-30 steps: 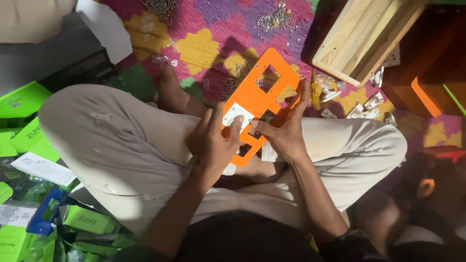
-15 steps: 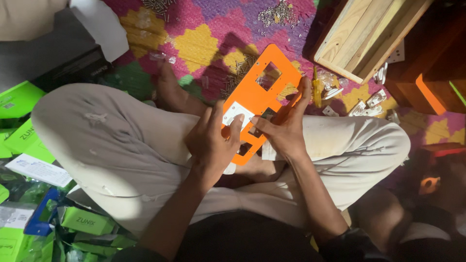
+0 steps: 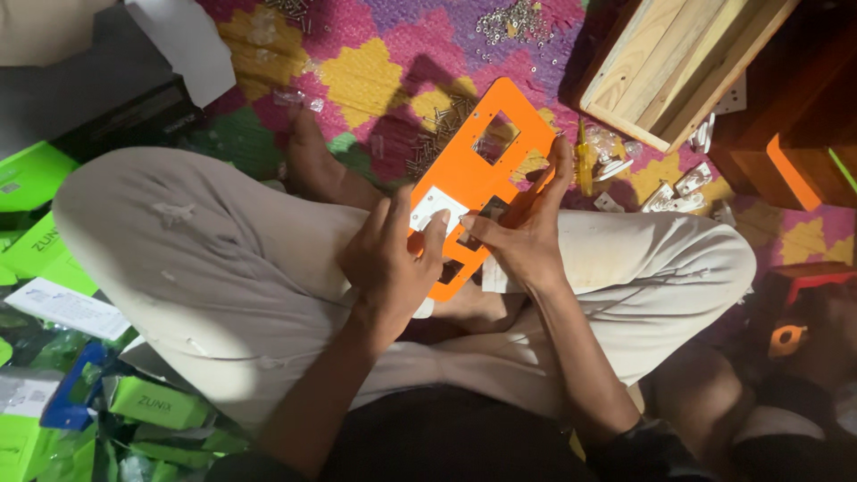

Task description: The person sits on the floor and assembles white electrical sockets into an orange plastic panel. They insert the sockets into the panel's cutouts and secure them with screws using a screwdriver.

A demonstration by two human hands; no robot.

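An orange flat panel with rectangular cut-outs rests tilted over my crossed legs. My left hand grips its near left edge, fingers lying on a white rectangular piece set in one cut-out. My right hand holds the right edge, its fingers stretched along the panel and the thumb beside a dark cut-out. Both hands are touching the panel.
A wooden box stands at the upper right, with small white parts on the patterned mat beside it. Loose screws lie at the top. Green cartons and packets pile up at the left. A yellow screwdriver lies near the panel.
The panel and both hands have stayed almost in place; the left fingers shifted slightly on the white piece.
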